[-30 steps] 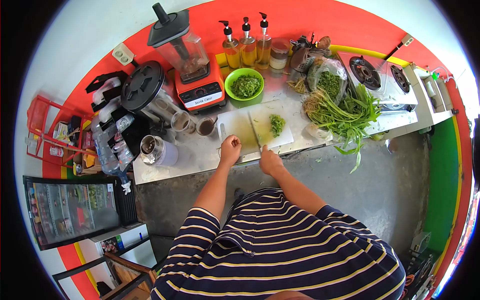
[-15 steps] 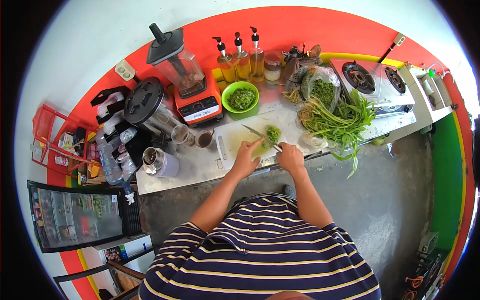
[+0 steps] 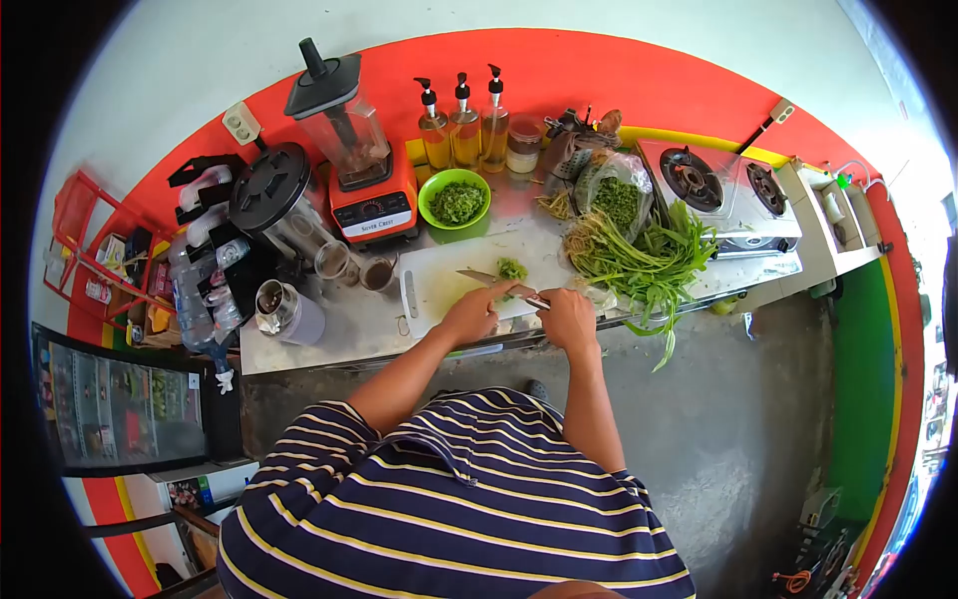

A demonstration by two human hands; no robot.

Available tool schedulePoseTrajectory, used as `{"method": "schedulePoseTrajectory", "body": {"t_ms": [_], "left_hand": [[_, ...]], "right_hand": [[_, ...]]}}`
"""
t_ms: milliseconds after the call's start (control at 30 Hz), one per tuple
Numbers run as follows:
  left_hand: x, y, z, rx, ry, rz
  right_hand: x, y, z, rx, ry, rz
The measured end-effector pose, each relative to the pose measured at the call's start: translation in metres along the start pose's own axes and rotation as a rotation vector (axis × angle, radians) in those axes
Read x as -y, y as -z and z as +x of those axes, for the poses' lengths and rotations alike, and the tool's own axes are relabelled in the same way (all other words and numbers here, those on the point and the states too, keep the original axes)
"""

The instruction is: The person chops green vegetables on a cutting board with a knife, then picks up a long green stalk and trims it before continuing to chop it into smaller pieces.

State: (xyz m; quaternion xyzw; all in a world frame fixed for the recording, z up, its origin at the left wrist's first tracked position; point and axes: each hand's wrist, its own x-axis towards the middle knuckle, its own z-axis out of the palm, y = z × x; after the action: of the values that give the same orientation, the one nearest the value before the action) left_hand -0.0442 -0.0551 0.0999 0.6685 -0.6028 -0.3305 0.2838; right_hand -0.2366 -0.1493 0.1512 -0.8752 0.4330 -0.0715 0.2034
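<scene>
My right hand (image 3: pixel 569 317) is closed round the handle of a kitchen knife (image 3: pixel 483 276). The blade points left, above a white cutting board (image 3: pixel 424 275). My left hand (image 3: pixel 471 314) lies over the board with its fingers bent and drawn together, their tips at the blade; anything between them is hidden. Just beyond the blade is a small heap of chopped greens (image 3: pixel 512 269). More chopped greens (image 3: pixel 457 202) fill a lime-green bowl (image 3: pixel 436 227) behind the board. Right of the board, long-stemmed leafy greens (image 3: pixel 649 260) hang over the counter's front edge.
An orange-red blender (image 3: pixel 374 208), a large lidded jug (image 3: pixel 271 190) and a pale cup (image 3: pixel 294 317) stand on the left. Pump bottles (image 3: pixel 465 135) line the back wall. A bag of greens (image 3: pixel 617 200) sits before a gas stove (image 3: pixel 733 195) on the right.
The whole view has shifted, with the counter now further left. The knife lies at a flatter angle, and my left fingers have moved along the blade. Less of the chopped heap shows.
</scene>
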Motion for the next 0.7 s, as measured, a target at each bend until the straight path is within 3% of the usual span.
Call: {"method": "schedulePoseTrajectory", "body": {"t_ms": [367, 500, 567, 700], "left_hand": [[0.033, -0.003, 0.019, -0.057, 0.135, -0.051], [0.049, -0.001, 0.017, -0.101, 0.142, -0.023], [0.052, 0.001, 0.014, -0.123, 0.278, -0.053], [0.040, 0.007, 0.003, -0.215, 0.235, -0.057]], "right_hand": [[-0.018, 0.028, -0.002, -0.053, -0.038, -0.050], [-0.024, 0.029, -0.003, -0.021, -0.108, 0.049], [-0.030, 0.027, -0.001, 0.000, -0.125, 0.113], [-0.049, 0.003, 0.017, 0.038, -0.146, 0.283]]}}
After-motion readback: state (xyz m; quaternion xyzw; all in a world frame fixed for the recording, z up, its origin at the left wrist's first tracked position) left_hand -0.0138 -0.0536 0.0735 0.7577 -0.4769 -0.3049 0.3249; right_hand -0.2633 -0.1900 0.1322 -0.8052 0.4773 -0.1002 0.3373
